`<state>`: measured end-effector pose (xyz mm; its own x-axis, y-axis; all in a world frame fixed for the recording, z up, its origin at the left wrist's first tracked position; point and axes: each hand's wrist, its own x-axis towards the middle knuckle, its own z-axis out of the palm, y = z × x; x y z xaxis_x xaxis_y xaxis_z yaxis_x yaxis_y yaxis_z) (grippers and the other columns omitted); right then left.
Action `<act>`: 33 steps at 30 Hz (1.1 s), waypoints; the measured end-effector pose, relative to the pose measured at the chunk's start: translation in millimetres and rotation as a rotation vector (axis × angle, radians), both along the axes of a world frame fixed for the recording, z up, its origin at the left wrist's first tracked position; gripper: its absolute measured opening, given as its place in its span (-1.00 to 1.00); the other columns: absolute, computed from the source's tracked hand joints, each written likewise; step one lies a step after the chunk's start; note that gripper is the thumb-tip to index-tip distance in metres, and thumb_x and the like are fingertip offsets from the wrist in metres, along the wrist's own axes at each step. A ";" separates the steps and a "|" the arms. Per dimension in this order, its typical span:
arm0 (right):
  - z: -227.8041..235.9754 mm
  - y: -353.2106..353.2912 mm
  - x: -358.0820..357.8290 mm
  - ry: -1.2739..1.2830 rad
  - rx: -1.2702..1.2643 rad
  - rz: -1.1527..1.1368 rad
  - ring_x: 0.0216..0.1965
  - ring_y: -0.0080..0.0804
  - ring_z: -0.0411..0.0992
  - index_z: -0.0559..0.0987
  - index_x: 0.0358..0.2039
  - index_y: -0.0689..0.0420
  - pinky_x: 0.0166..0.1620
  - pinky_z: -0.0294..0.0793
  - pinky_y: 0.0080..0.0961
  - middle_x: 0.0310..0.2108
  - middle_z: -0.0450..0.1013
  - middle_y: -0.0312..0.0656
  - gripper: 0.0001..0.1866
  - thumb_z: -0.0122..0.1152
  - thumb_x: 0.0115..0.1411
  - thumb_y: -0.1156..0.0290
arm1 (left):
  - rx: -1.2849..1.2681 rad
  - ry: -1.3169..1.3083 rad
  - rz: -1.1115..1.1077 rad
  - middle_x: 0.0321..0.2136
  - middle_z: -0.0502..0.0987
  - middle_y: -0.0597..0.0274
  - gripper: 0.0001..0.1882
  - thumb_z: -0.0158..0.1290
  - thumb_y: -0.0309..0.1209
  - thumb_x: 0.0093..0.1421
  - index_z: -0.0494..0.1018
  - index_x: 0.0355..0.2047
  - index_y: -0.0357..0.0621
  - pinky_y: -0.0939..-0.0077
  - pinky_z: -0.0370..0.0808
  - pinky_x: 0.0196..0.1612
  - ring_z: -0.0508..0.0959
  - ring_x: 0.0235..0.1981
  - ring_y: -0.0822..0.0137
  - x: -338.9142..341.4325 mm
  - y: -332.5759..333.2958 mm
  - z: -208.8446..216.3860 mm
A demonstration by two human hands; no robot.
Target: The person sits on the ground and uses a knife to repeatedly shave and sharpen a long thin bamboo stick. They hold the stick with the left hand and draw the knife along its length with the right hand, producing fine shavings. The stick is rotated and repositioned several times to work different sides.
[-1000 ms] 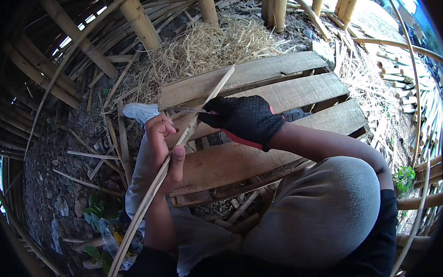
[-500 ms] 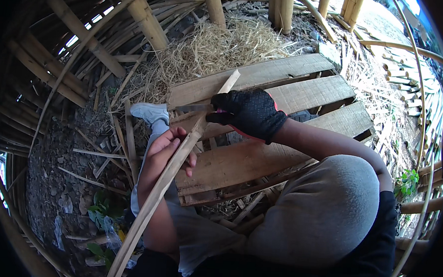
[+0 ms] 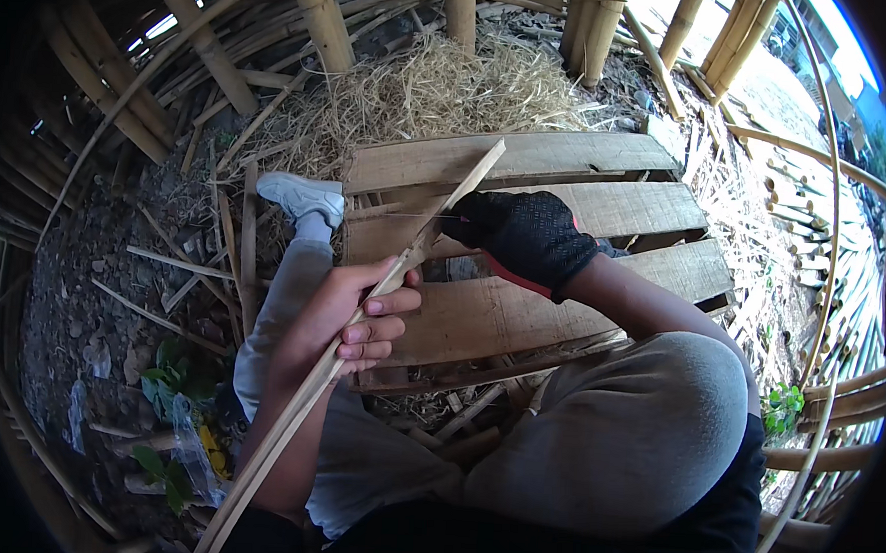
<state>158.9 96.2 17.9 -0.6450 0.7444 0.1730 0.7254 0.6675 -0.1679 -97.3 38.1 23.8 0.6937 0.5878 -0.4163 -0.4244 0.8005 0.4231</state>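
Note:
A long split bamboo strip (image 3: 277, 430) slants from the lower left up over a wooden pallet (image 3: 481, 314). My bare left hand (image 3: 372, 323) is closed round the strip, just below a node. Higher up, my right hand (image 3: 525, 241), in a black and red glove, is closed on a knife. The knife's blade (image 3: 406, 215) shows edge-on as a thin line, pointing left across the strip near its upper end. The glove hides the handle, apart from a small pinkish bit by the fingers.
Dry shavings (image 3: 432, 101) are heaped beyond the pallet. Bamboo posts (image 3: 460, 17) stand at the back. Cut bamboo poles (image 3: 815, 246) lie to the right. My shoe (image 3: 305, 199) rests left of the pallet, near loose strips (image 3: 178, 263). A green plant (image 3: 169, 374) grows at lower left.
My left hand has gone from loosely spread fingers to a closed grip round the strip. The knife has turned edge-on to view. The whole view has shifted slightly.

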 end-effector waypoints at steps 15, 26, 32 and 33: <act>0.8 12.5 -0.5 -0.219 0.172 0.098 -0.30 -0.28 0.61 0.58 0.10 -0.35 -0.36 0.59 -0.32 -0.27 0.59 -0.30 -0.68 0.02 0.38 0.18 | 0.028 0.092 0.076 -0.74 0.14 0.61 -0.72 -0.17 -0.12 0.48 0.24 -0.23 -0.06 0.84 0.01 -0.90 0.06 -0.89 0.77 15.7 -7.1 -8.6; -6.3 46.1 29.9 -0.207 0.141 0.006 -0.33 -0.21 0.62 0.67 -0.13 -0.09 -0.24 0.59 -0.25 -0.36 0.63 -0.24 -0.56 -0.09 0.41 -0.08 | -0.003 0.043 0.051 -0.75 0.15 0.59 -0.70 -0.24 -0.11 0.52 0.23 -0.24 -0.06 0.84 0.04 -0.91 0.08 -0.91 0.75 13.4 -24.7 0.3; 3.9 13.6 15.1 -0.214 0.065 0.042 -0.25 -0.22 0.62 0.63 -0.01 -0.13 -0.22 0.61 -0.24 -0.30 0.63 -0.23 -0.59 -0.10 0.43 -0.03 | -0.072 -0.112 0.072 -0.74 0.18 0.59 -0.76 -0.28 -0.21 0.52 0.23 -0.22 -0.07 0.85 0.04 -0.91 0.12 -0.91 0.75 11.5 -25.9 -8.7; 4.1 7.3 7.2 -0.287 0.024 0.067 -0.30 -0.18 0.61 0.60 0.02 -0.18 -0.26 0.59 -0.30 -0.28 0.60 -0.20 -0.72 0.02 0.38 0.17 | -0.121 -0.165 0.073 -0.74 0.18 0.59 -0.78 -0.28 -0.24 0.52 0.23 -0.22 -0.07 0.85 0.04 -0.91 0.13 -0.91 0.75 9.1 -25.6 -10.8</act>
<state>166.0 103.5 22.0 -0.7180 0.6960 -0.0064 0.6948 0.7172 0.0538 -88.2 12.5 13.0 0.7156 0.5920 -0.3709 -0.5389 0.8056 0.2460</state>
